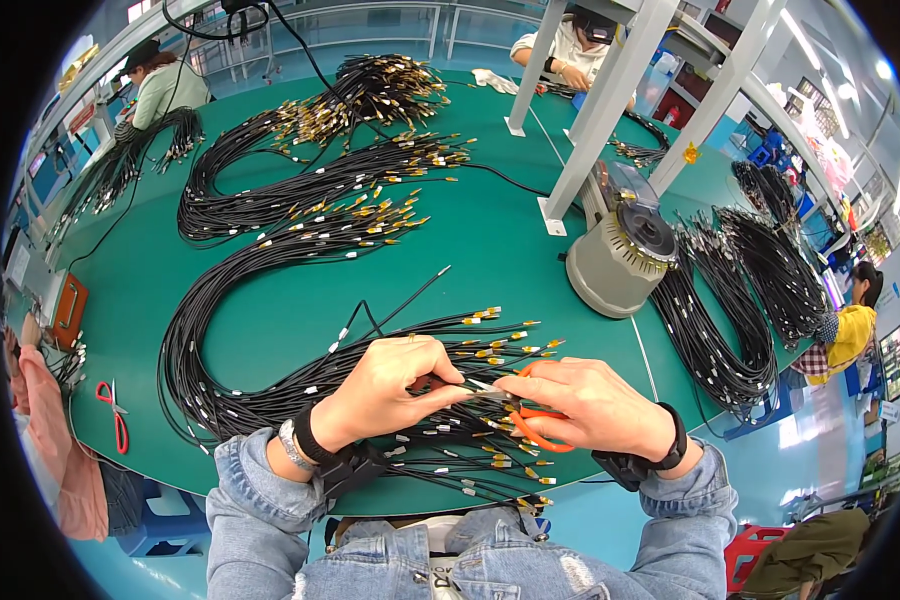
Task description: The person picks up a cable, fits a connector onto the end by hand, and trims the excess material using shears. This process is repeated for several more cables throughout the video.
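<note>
My right hand (595,410) is wrapped round orange-handled scissors (542,428), whose blades point left. Thumb and fingertips of my left hand (395,388) are pinched together at the blade tips. A thin black cable (410,298) rises from behind this hand and appears to run into its grip; the pinched part is mostly hidden. Under and around both hands lies a large bundle of black cables (232,290), bent in a curve, with white tags and gold-coloured connector ends (500,462).
More cable bundles (260,205) lie farther back on the green table (500,240). A grey round machine (620,260) stands at the right beside metal posts (602,120). Red-handled scissors (116,415) rest at the left. Other people sit around the table.
</note>
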Demonstrator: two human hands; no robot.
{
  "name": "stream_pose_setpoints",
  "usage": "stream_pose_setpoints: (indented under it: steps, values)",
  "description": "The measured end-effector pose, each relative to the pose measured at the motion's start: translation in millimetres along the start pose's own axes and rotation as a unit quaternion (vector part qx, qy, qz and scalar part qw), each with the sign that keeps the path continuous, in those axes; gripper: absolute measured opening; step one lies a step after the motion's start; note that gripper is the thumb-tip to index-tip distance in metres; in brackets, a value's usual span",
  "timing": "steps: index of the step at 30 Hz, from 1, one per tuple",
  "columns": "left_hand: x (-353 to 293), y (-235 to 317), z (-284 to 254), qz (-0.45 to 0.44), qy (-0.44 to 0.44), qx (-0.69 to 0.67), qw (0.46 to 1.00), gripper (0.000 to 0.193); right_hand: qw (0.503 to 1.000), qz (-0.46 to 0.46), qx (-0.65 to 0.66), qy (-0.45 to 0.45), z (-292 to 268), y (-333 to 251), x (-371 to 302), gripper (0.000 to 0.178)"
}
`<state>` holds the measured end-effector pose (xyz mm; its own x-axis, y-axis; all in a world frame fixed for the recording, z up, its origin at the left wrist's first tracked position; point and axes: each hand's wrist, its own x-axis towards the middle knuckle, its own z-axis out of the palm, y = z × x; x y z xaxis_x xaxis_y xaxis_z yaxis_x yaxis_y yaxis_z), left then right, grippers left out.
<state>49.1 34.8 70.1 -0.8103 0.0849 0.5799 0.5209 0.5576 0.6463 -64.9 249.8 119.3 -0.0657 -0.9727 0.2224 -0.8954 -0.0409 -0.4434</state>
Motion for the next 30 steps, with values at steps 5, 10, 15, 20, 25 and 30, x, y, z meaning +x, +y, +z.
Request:
stream_pose_setpoints:
  steps: [5,10,15,20,25,30]
  values:
    - [-1,0,1,0.018,0.023,0.015,0.999,0.021,1.000,-0.004,-0.010,0.011,0,0,0,0.041]
    - [0,3,4,-0.001,0.036,0.006,0.999,0.018,1.000,0.003,-0.022,0.018,-1,1,0,0.038]
    - [1,4,2,-0.020,0.031,-0.003,0.999,0.016,0.969,0.122,0.199,0.081,5,15,-6,0.035]
    - [0,5,5,-0.080,0.047,-0.045,0.995,0.012,0.943,0.295,0.110,0.111,-1,51,-9,0.036]
    - [6,13,7,-0.075,0.090,-0.044,0.992,0.012,0.937,0.321,-0.077,0.115,19,110,-28,0.036]
    - [9,7,2,0.060,0.126,0.106,0.985,0.020,0.917,0.325,-0.179,0.145,30,125,-37,0.034]
